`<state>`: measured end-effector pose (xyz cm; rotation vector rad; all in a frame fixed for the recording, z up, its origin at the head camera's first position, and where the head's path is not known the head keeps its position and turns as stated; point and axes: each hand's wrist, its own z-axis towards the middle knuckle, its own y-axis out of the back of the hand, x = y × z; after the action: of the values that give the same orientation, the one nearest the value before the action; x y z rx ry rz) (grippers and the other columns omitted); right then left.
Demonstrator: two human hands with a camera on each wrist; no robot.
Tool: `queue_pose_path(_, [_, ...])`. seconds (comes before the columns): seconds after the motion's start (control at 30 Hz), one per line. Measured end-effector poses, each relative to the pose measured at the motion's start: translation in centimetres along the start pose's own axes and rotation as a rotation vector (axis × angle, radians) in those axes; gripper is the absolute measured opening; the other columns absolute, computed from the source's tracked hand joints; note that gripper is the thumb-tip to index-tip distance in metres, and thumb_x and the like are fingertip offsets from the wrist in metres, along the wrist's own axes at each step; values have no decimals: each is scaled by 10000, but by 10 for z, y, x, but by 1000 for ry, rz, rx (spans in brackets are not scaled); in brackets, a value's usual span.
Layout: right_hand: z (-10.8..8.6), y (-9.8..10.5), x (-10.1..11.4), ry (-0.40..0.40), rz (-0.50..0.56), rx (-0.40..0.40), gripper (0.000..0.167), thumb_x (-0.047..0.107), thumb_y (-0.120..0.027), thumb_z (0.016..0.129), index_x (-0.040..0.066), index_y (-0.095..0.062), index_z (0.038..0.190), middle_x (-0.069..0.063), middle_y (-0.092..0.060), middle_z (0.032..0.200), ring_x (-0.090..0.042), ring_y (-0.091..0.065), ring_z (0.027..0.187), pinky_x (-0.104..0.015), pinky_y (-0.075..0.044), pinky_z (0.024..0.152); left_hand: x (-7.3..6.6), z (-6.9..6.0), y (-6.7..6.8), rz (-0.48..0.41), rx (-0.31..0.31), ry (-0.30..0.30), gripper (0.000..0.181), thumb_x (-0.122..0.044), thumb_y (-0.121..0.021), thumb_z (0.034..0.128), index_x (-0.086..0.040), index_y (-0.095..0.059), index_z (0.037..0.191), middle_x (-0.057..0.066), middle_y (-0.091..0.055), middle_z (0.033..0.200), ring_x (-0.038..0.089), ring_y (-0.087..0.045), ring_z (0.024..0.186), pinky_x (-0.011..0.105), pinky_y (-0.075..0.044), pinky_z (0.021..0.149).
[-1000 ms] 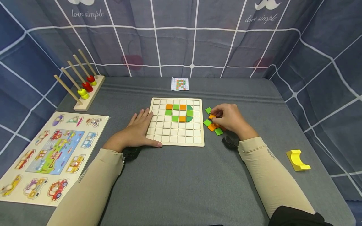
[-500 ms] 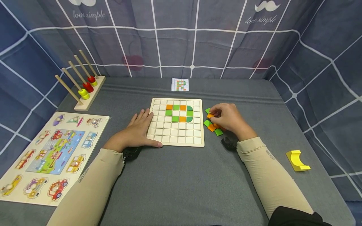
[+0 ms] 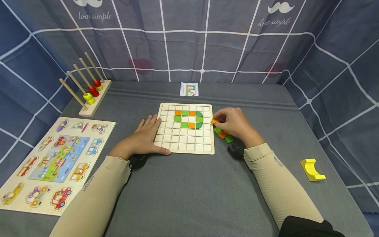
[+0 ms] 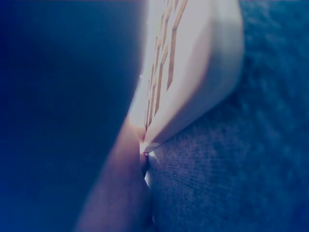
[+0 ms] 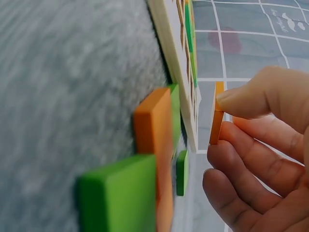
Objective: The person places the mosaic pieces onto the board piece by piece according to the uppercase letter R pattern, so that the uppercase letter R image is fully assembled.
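A square wooden grid board lies at the middle of the table with orange and green tiles set in its upper squares. Along its left edge rests my left hand, fingers spread and thumb at the lower left corner; the left wrist view shows the board's edge close up. An orange tile is pinched between thumb and fingers of my right hand, just off the board's right edge. In the right wrist view the pinched tile is raised above loose green and orange tiles.
A small pattern card lies behind the board. At the left are a rack of pegs with rings and a large vehicle picture puzzle. A yellow curved block sits at the right. A curtain hangs behind the table.
My right hand has moved left from the loose tiles towards the board, carrying the orange tile. My left hand has stayed at the board's edge.
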<state>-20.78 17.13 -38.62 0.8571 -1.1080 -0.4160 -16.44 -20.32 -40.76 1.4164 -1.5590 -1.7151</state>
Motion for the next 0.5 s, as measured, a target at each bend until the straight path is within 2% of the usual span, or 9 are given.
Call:
queue_pose_path(0.23, [6, -3, 5, 31, 15, 3, 203, 53, -806, 883, 12, -798, 1082, -80, -759, 986, -218, -702, 879, -413, -566, 797, -1, 1, 0, 4, 2, 5, 1486, -851, -761, 712, 43, -52, 1664, 254, 24, 1721, 413, 62, 1575, 582, 33, 1226])
queue_pose_path(0.5, [17, -14, 19, 58, 44, 55, 197, 51, -827, 889, 23, -802, 1082, -59, -758, 993, -195, -690, 881, -383, -563, 808, 0, -1, 1, -5, 2, 1, 1478, -838, -768, 720, 49, -55, 1662, 255, 26, 1720, 410, 65, 1575, 582, 37, 1226])
